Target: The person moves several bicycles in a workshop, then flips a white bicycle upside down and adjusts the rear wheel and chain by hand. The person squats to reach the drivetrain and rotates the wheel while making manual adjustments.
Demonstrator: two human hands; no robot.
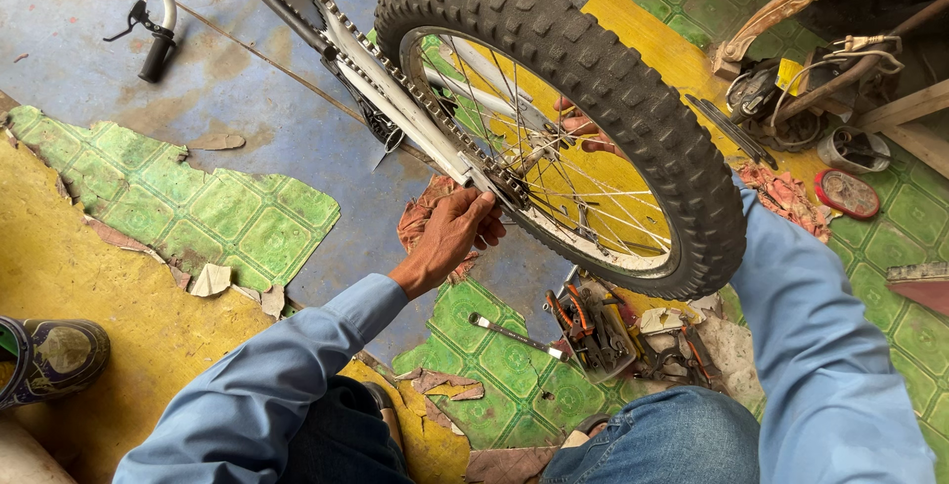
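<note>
- While one upturned bicycle wheel (583,118) stands central, left hand (450,237) grips its axle end by the chain (395,69)
- Right hand (583,128) behind spokes, grip unclear
- One spanner (514,334) on floor

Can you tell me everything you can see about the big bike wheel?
The bike wheel has a thick black knobby tyre, a silver rim and thin metal spokes. It sits in the white upturned frame, with the chain running to its hub. The left hand touches near the axle; the right hand shows through the spokes.
</note>
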